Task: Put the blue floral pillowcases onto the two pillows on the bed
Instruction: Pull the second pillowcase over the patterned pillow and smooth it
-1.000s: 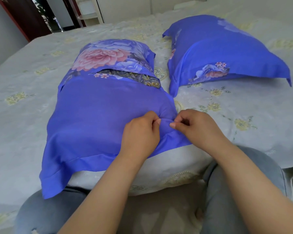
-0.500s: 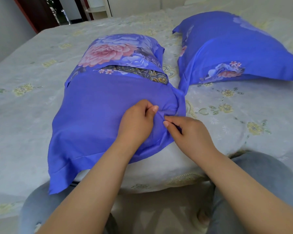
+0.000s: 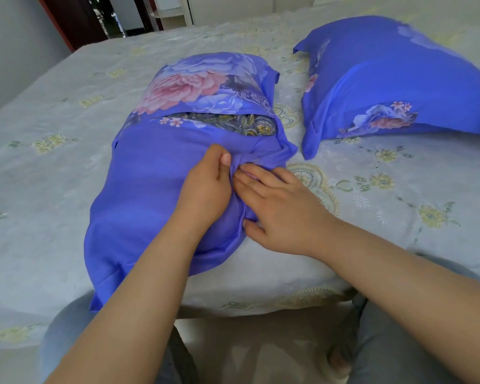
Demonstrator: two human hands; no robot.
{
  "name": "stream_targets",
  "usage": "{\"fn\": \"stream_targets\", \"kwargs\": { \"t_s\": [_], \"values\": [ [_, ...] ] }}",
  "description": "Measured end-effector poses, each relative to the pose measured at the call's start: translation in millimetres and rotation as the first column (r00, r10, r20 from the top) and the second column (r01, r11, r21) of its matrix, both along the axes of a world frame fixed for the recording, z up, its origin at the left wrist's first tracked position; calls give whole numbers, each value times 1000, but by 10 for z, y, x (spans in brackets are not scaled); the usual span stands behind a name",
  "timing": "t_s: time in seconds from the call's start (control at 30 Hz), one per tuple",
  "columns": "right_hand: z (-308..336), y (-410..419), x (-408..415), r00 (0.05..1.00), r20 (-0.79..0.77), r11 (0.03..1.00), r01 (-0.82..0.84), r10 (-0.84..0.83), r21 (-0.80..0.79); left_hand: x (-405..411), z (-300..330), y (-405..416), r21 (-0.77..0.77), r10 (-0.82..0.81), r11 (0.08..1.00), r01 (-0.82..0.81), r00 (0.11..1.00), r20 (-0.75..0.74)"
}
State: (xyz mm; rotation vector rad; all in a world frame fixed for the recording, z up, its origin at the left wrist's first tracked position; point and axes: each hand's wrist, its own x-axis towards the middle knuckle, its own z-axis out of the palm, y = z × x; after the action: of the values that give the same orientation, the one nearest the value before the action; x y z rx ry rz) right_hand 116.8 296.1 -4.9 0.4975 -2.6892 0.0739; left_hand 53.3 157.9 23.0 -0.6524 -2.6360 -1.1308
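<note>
Near pillow in its blue floral satin pillowcase lies lengthwise on the bed, one end hanging just over the front edge of the pale grey bedspread with yellow flower print. All places below are relative to this near pillow.

- Far end: big pink peony print on the case flap. Just below the flap the envelope opening gapes; a strip of the dark paisley inner pillow shows through it, so the closure is not fully tucked.
- Left hand: on top, right of centre, fingers curled, thumb and forefinger pinching a ridge of the blue fabric.
- Right hand: touching the right edge, just beside the left hand. Fingers mostly straight and spread, laid flat on the bunched fabric, pressing it; fingertips meet the pinched fold. Not gripping anything that I can see.
- Fabric bunches into a wrinkled corner just beyond both hands, at the right edge.
- Second pillow in a matching blue floral pillowcase: to the right and further back, apart from the near one, fully covered, small flower print on its near side.
- Grey-blue jeans knees at the front, below the bed edge.
- Dark red-brown door frame beyond the far left corner.
</note>
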Motion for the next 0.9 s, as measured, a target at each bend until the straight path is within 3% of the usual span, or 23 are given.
{"fn": "stream_targets", "kwargs": {
  "t_s": [0.07,0.17,0.33,0.57,0.63,0.73,0.77,0.83,0.9],
  "values": [
    [70,-66,-92,999,47,999,17,-19,38,-73,-47,-31,19,38,999,-38,999,15],
    [176,-62,-184,982,178,992,37,-58,119,-96,-138,5,-1,65,998,-65,993,-101],
    [176,39,-218,924,365,986,59,-113,156,-62,-263,133,-331,20,937,-110,964,-264],
    [36,290,83,844,492,946,52,-213,320,-171,-181,94,-402,-196,913,73,941,-275],
    [187,434,190,771,576,949,115,-272,294,-196,-161,61,-416,-207,906,78,939,-275],
    [467,572,310,624,673,917,227,-396,328,-191,-134,19,-321,-178,943,81,942,-284],
    [534,577,331,635,639,900,274,-435,340,-186,-125,5,-252,-164,963,95,950,-266],
    [586,483,343,809,383,893,381,-447,239,-121,-79,-40,-41,-133,991,128,966,-221],
    [526,233,324,941,52,933,339,-335,-122,1,-24,-50,114,-96,986,124,969,-226]
  ]
}}
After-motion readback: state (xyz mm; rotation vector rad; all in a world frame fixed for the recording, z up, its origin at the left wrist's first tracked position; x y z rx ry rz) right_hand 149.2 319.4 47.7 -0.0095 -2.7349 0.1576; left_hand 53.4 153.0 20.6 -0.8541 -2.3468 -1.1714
